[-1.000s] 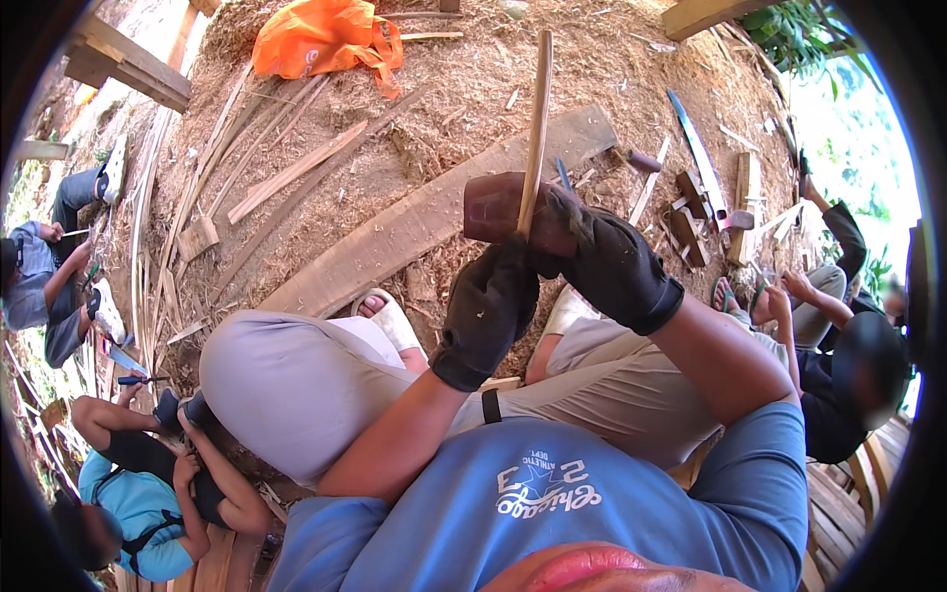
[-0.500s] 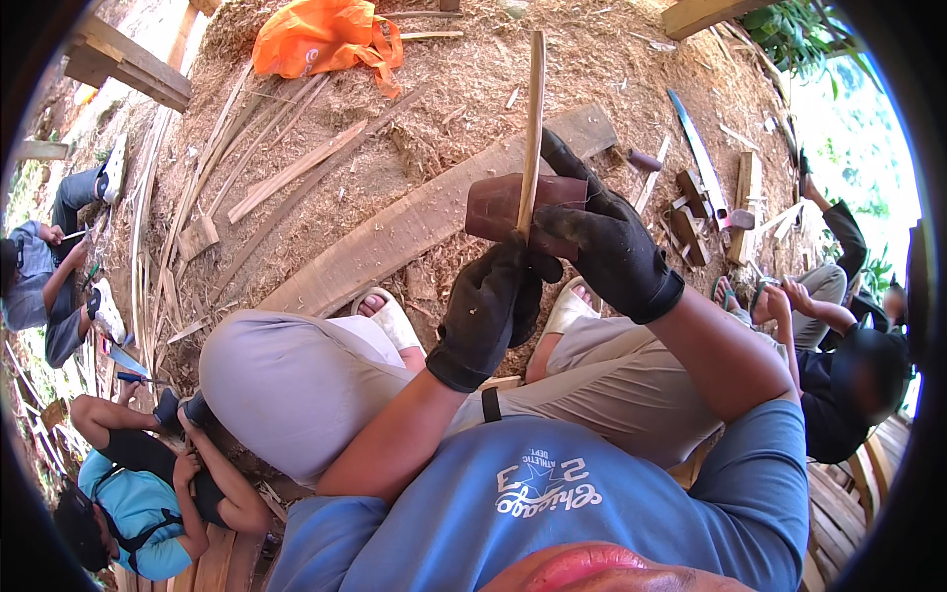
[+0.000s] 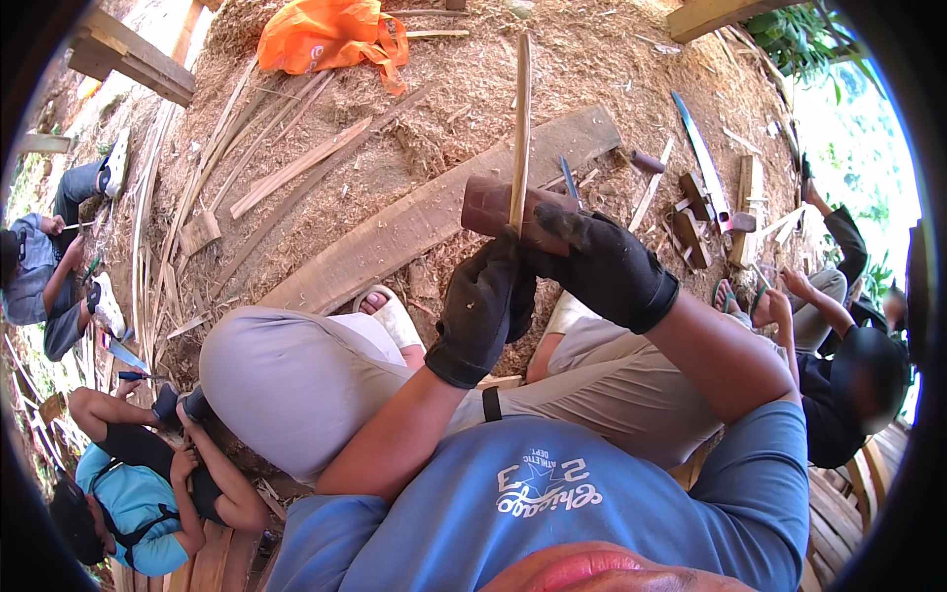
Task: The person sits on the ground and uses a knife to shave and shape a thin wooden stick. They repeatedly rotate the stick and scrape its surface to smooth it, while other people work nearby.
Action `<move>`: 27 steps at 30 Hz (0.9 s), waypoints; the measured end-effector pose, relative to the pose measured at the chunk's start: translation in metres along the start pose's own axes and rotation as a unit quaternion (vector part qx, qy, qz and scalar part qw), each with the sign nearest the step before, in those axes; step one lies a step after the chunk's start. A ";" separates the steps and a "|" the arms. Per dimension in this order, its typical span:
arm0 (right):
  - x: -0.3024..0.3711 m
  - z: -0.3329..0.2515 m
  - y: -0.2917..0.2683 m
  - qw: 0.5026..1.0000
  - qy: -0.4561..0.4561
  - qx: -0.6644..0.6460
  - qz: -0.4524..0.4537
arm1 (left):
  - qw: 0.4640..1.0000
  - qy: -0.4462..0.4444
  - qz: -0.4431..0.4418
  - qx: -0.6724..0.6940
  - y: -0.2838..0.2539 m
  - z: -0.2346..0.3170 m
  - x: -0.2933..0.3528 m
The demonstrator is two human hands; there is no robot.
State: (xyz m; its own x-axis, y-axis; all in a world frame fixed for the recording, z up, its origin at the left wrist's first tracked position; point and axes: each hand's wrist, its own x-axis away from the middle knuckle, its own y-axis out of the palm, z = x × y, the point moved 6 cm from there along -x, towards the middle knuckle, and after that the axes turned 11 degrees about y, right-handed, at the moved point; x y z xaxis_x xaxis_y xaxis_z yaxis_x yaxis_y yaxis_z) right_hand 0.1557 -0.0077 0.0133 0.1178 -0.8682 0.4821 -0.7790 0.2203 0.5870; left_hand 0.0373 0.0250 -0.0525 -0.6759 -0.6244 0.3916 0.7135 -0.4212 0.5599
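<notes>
My left hand (image 3: 478, 311), in a black glove, is closed round the lower end of a thin, pale wooden stick (image 3: 523, 109) that stands nearly upright in front of me. A curled reddish-brown sheet, which looks like sandpaper (image 3: 483, 205), lies across the stick's lower part. My right hand (image 3: 612, 266), gloved in black too, pinches that sheet from the right, its thumb on top. Both hands are close together over my lap, and the stick's lowest end is hidden in the left glove.
A long plank (image 3: 385, 232) lies on shavings beyond my feet. To the right are a long-bladed saw (image 3: 698, 148), wooden blocks (image 3: 691, 237) and a dark cylinder (image 3: 647, 162). An orange bag (image 3: 321, 37) lies far off. People sit at left (image 3: 138, 503) and right (image 3: 829, 385).
My right hand has shifted down and its raised fingers have folded in. The sandpaper has curled more and slipped slightly left. The stick leans a little more upright; a narrow blue blade now shows behind.
</notes>
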 end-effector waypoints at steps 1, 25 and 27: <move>0.000 -0.002 0.004 1.000 -0.002 -0.001 0.003 | 1.000 -0.007 0.006 0.009 -0.002 0.000 -0.001; 0.004 0.008 -0.019 0.975 -0.035 0.159 0.149 | 0.929 0.137 -0.117 -0.325 0.003 -0.008 -0.002; 0.005 -0.002 -0.021 0.922 -0.138 0.319 0.170 | 0.935 0.101 -0.133 -0.312 0.005 -0.009 -0.001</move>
State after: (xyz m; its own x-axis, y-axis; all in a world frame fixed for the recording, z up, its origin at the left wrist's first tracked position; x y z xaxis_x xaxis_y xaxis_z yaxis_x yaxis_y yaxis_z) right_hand 0.1742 -0.0158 0.0047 -0.2929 -0.8967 0.3318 -0.9561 0.2704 -0.1131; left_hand 0.0434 0.0179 -0.0566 -0.8413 -0.5278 0.1168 0.5363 -0.8420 0.0579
